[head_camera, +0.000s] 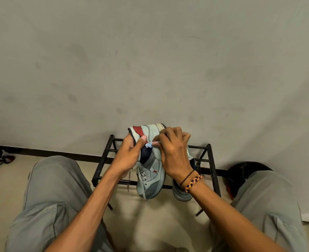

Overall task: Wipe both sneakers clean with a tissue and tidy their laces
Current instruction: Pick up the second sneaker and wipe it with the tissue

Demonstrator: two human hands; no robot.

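Observation:
A light blue-grey sneaker point(151, 176) with a red heel patch is held up, toe pointing toward me, over a black metal shoe rack point(209, 155). My left hand point(127, 157) grips its heel collar, thumb on the outside. My right hand point(175, 151) pinches a small crumpled pale blue tissue point(148, 145) against the sneaker's side near the collar. A loose white lace point(128, 180) hangs down from the sneaker. The second sneaker point(181, 192) rests on the rack to the right, mostly hidden behind my right wrist.
A plain wall stands right behind the rack. My two knees in grey trousers flank the rack. Dark shoes point(0, 159) lie on the floor at far left. A dark object point(241, 177) sits on the floor beside my right knee.

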